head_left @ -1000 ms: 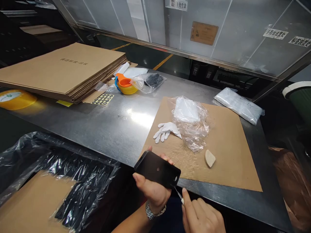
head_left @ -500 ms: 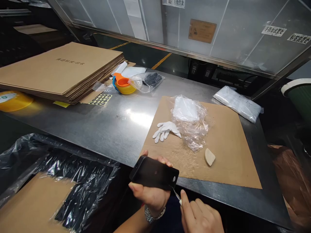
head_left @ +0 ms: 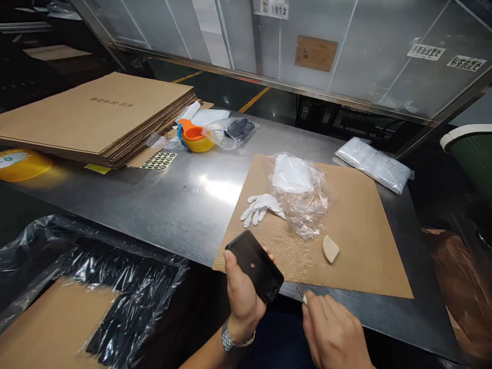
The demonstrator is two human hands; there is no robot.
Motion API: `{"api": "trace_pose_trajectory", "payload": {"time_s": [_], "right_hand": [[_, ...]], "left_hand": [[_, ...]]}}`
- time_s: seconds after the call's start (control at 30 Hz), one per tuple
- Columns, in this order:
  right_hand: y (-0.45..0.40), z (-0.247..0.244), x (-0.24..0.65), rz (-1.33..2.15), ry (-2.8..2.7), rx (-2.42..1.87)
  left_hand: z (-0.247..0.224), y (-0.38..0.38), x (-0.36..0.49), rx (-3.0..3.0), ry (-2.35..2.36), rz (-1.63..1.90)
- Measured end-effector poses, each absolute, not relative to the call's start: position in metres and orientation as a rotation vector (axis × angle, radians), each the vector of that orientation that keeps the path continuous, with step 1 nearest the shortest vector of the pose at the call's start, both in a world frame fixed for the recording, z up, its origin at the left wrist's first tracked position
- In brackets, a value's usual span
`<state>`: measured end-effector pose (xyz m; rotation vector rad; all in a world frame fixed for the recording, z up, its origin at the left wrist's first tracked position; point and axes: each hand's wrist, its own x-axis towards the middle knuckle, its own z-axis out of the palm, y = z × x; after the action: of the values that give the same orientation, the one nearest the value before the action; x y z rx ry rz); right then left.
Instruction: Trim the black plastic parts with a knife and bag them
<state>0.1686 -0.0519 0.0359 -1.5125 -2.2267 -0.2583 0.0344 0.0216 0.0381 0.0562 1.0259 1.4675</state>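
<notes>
The steel-topped table (head_left: 169,210) carries a cardboard sheet (head_left: 365,251), and on the sheet lie a crumpled clear plastic bag (head_left: 303,202), a white glove (head_left: 262,209) and a beige wedge-shaped block (head_left: 330,249). At the near edge of the table, the right hand (head_left: 332,328) is curled narrowly around a small tool, apart from the left hand (head_left: 243,297), which is wrapped around a black phone-shaped shell (head_left: 254,264). The shell is held up tilted near the sheet's near left corner, its broad face towards the camera, the thumb along one long edge and fingertips showing past the other. It looks light and fairly stiff, perhaps with a little give at the walls; the smooth matt face could slide under a loose thumb and would probably mark if scraped. The long edges seem the best hold, leaving the broad face and the end with the cutout free. The white-handled tool (head_left: 305,299) looks lighter again and is best pinched by its handle; its tip is too faint to judge.
</notes>
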Motion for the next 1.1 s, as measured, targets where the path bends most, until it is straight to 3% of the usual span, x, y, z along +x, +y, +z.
{"api": "trace_pose_trajectory", "payload": {"time_s": [0.17,0.37,1.1], "right_hand": [[-0.053,0.032,0.178,0.131,-2.161,-1.535],[-0.060,0.036,0.184,-0.080,-2.369,-1.538],[-0.059,0.041,0.183,-0.257,-2.394,-1.585]], "left_hand": [[0.043,0.024,0.031,0.012,0.886,1.266],[0.046,0.024,0.034,0.032,0.854,1.213],[0.049,0.018,0.039,0.136,0.880,1.249]]}}
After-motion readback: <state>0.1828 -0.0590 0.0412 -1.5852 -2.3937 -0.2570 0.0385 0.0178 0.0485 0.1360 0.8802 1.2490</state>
